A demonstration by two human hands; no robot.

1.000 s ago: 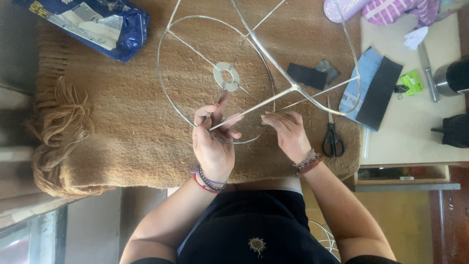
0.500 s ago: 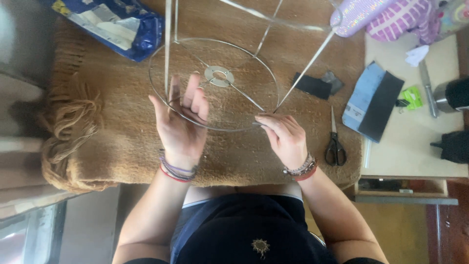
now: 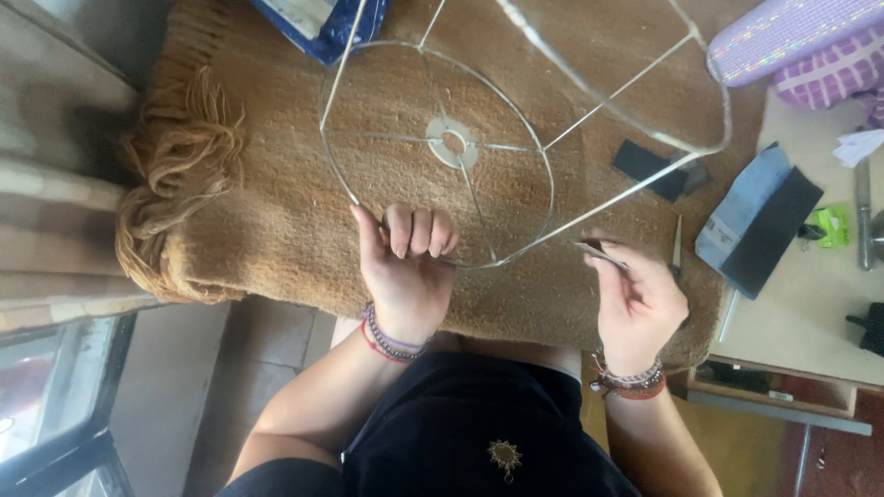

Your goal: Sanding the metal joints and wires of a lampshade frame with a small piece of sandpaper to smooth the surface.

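Fig: your L hand (image 3: 407,267) fingers curled round wire lampshade frame (image 3: 479,184) ring | R hand (image 3: 635,304) pinching thin strip (image 3: 600,255), kind unclear | frame top cut off by edge.

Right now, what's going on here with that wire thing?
A person is working on a bare wire lampshade frame lying on a brown woven blanket. The left hand grips the frame's lower ring, fingers curled over it. The right hand pinches a thin strip beside a strut. Scissors lie partly hidden behind that hand.
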